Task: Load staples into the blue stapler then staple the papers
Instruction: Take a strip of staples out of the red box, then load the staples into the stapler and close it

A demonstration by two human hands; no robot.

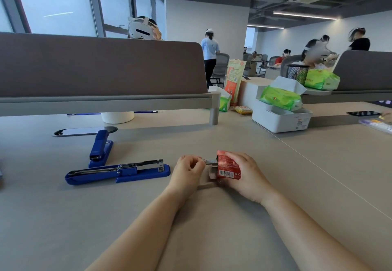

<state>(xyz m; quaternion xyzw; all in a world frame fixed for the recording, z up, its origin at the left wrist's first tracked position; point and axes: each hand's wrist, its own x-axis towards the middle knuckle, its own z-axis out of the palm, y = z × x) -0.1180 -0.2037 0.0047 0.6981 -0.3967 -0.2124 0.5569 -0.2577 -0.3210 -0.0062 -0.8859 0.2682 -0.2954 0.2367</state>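
Left hand pinches staples, right hand grips box; opened stapler apart.

Staple strip blurred in the grip of the left hand — box print unreadable.

a grey table bears an opened blue stapler, a second stapler and a white box.

desk: opened stapler left of centre | closed stapler just behind it | phone behind that, before the partition | staple box right of opened stapler | staple strip at its left side
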